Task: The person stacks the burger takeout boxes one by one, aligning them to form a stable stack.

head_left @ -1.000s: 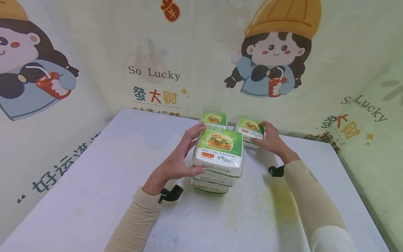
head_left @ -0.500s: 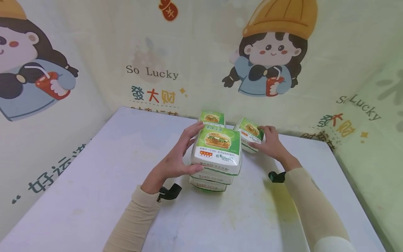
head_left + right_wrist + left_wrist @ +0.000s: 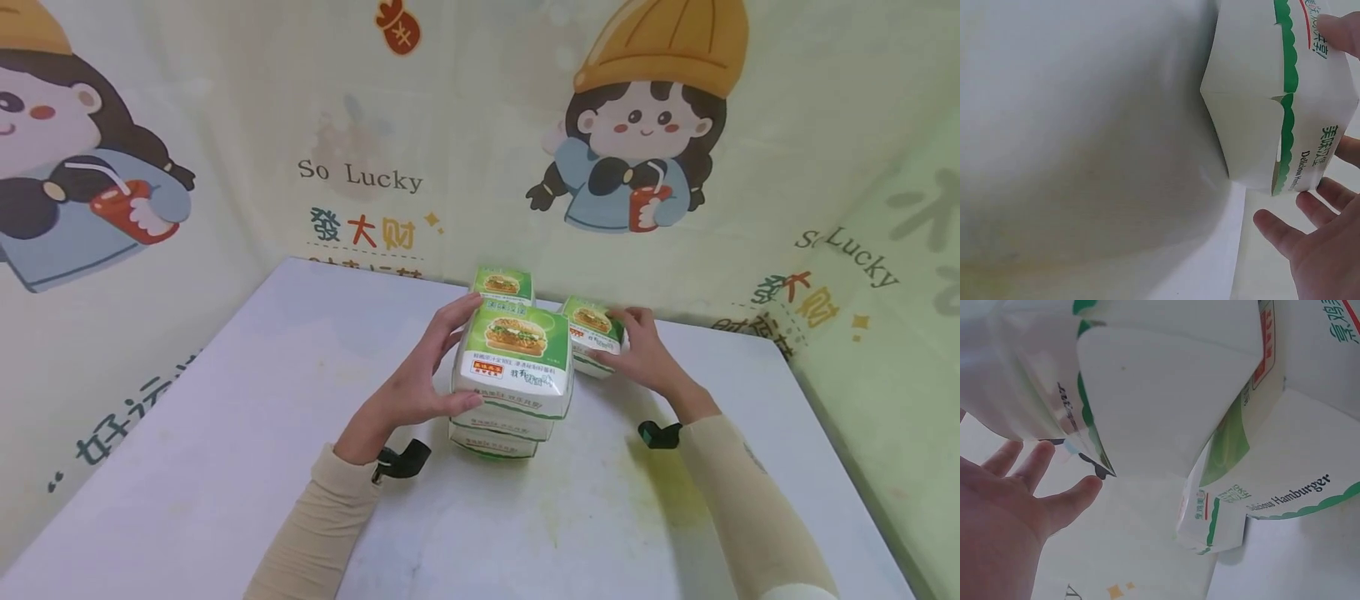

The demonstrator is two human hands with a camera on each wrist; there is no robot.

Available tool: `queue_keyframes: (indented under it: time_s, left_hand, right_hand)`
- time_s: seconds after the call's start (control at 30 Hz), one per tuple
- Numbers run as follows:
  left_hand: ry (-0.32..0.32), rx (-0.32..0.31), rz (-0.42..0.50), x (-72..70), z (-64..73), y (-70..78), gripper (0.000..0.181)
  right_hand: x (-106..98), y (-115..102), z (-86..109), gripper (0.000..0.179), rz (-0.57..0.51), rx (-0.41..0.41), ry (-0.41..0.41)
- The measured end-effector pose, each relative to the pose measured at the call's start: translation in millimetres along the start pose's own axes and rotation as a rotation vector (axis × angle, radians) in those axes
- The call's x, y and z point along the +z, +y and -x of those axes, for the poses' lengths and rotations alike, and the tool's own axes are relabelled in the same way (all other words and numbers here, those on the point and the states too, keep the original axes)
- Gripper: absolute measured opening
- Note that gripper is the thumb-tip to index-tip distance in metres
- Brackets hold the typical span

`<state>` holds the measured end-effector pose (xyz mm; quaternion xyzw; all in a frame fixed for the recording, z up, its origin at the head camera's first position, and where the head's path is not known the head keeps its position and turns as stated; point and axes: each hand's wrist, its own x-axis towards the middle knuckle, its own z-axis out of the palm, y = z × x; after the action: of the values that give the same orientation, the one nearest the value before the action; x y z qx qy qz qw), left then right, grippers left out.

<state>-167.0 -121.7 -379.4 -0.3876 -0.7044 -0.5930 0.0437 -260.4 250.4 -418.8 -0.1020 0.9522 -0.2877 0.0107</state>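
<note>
Green-and-white paper hamburger boxes stand in the middle of the head view. The top box point(image 3: 517, 346) of a front stack has my left hand point(image 3: 408, 383) at its left side, thumb at the front edge and fingers toward the far corner. Beneath it show the fronts of lower boxes point(image 3: 495, 440). My right hand point(image 3: 648, 354) grips a single box point(image 3: 592, 325) behind and right of the stack, thumb in front and fingers at the back. In the right wrist view, that box's side point(image 3: 1247, 94) stands close over the table, with the thumb point(image 3: 1338, 34) on its printed face.
Another hamburger box point(image 3: 502, 283) stands behind the stack near the table's back edge. The white table point(image 3: 225, 467) has a yellowish stain point(image 3: 671, 492) on the right. A printed cloth backdrop point(image 3: 465, 125) rises along the back and sides.
My right hand has brought the single box from near the back edge toward me, turning it a little on the way. The left hand stays at the stack's top box.
</note>
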Motion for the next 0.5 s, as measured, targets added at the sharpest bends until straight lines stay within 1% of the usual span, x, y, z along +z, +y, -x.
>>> queue_keyframes:
  time_s: [0.13,0.23,0.37,0.5]
  left_hand:
    - [0.001,-0.018,0.001,0.2,-0.1,0.8,0.098]
    - [0.004,-0.031,0.007,0.4,0.2,1.6,0.098]
    - [0.003,-0.04,0.02,0.5,0.6,1.9,0.099]
    - [0.0,-0.044,0.023,1.0,0.6,0.5,0.1]
  right_hand:
    - [3,1,5.1,0.088,0.001,-0.015,0.002]
    - [4,3,8.8,0.089,-0.011,-0.001,-0.023]
    - [8,9,13.1,0.093,-0.081,-0.002,-0.033]
    - [12,12,16.4,0.098,-0.144,-0.024,-0.002]
